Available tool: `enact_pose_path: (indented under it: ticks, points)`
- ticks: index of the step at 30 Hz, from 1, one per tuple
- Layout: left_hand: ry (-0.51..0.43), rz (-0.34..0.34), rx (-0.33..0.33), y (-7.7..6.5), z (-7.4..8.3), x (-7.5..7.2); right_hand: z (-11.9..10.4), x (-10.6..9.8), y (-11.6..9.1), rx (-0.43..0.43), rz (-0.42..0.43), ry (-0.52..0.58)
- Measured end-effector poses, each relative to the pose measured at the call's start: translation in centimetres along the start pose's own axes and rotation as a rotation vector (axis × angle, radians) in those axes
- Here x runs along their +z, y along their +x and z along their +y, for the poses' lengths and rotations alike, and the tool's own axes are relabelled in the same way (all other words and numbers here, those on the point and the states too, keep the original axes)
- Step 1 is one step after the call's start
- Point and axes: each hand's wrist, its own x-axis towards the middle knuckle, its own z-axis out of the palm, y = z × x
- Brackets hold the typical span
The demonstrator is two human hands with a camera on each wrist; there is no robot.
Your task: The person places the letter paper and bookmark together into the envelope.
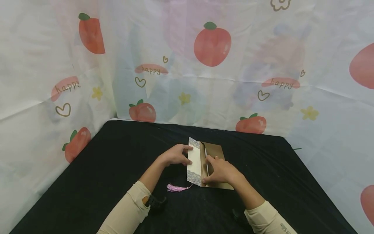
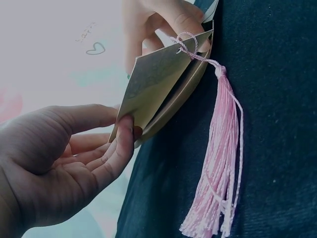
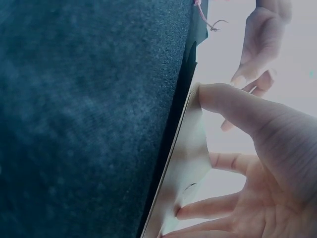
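Observation:
My left hand [image 1: 177, 154] pinches the left edge of a cream bookmark [image 1: 194, 162] with grey lace print at both ends. From its near corner a pink tassel [image 2: 218, 163] hangs on a looped cord. Right beside the bookmark lies a brown notebook [image 1: 216, 149], with a narrow white strip showing along its slightly parted edge. My right hand [image 1: 220, 170] grips the notebook near that edge, thumb at the near end and fingers spread farther up. In the left wrist view a dark gap shows between the bookmark and the notebook's curved brown edge. The fingertips' far side is partly hidden.
Black cloth [image 1: 117, 182] covers the table under the hands. White printed curtains [image 1: 181, 91] stand around its back and sides. A dark wrist strap [image 1: 157, 203] shows by the left sleeve.

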Motion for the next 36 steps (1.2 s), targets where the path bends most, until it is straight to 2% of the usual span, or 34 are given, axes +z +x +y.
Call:
enact_pose_path:
  ticks: [14,27,36]
  points:
    - [0.046,0.026,0.006,0.3,-0.2,0.6,-0.1,-0.1,0.1,0.003,-0.002,-0.012]
    - [0.136,0.044,0.000,0.6,-0.7,0.8,-0.2,-0.1,0.0,0.006,-0.003,0.013]
    - [0.104,0.065,0.004,0.7,-0.8,1.1,-0.2,-0.1,0.2,0.029,-0.009,0.009]
